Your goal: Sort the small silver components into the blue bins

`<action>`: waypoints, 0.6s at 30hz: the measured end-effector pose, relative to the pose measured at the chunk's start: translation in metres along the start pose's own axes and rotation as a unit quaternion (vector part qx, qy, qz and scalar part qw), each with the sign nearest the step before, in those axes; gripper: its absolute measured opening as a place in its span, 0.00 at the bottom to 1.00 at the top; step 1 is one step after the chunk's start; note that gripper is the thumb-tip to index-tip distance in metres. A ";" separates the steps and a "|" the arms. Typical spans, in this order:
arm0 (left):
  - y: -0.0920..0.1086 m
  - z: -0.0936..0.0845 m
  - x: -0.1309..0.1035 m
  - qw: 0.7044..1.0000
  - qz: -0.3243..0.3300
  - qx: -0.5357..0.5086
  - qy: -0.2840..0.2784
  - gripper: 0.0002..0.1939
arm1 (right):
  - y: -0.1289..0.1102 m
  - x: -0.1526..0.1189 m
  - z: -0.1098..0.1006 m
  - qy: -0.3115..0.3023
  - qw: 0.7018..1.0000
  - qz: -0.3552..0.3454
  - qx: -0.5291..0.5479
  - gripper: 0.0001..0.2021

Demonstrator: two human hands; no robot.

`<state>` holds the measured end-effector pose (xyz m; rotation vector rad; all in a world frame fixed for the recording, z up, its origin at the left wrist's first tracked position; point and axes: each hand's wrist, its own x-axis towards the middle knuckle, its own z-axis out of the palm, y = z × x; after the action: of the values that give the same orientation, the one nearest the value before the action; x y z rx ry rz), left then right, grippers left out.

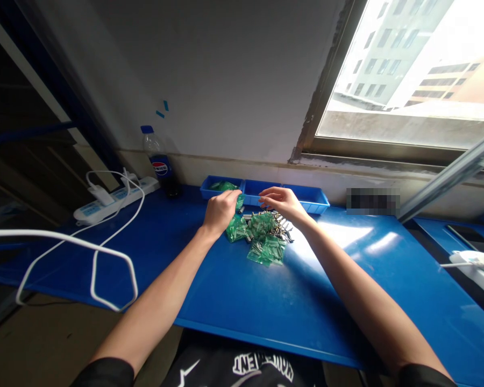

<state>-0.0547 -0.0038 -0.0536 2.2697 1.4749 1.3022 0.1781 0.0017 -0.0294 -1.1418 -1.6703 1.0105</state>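
Fingers pressed together, my left hand [222,210] holds a small green plastic bag [240,202] above the blue table [226,301]. To its right is my right hand [281,203], its fingers apart and bent, with nothing visible between them. Below and between the hands lies a pile of green plastic bags [266,250] with small metal pins in them. Loose metal and dark pins [284,230] lie at the right side of this pile. Behind the hands stand joined blue bins [312,201]; the left one holds green bags [225,186].
A cola bottle [161,164] stands at the back left. Beside it is a white power strip [105,207] with a looping white cable [134,269]. A metal bar [452,161] slants at the right, near another white power strip [478,271].
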 end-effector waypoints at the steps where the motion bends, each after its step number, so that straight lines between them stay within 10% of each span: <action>1: 0.003 -0.001 0.000 0.999 0.000 -0.039 0.021 0.16 | -0.001 -0.001 0.001 0.006 1.000 -0.007 -0.012 0.16; 9: 0.018 0.012 0.005 0.925 -0.127 -0.357 0.030 0.19 | -0.004 -0.002 0.001 -0.049 0.996 0.011 0.071 0.26; 18: 0.025 0.006 0.000 0.875 -0.209 -0.417 -0.131 0.23 | 0.001 -0.001 -0.005 -0.020 0.994 0.002 0.111 0.28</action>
<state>-0.0330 -0.0144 -0.0441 1.3977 0.9481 1.1205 0.1833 0.0020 -0.0291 -0.9849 -1.5417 1.1964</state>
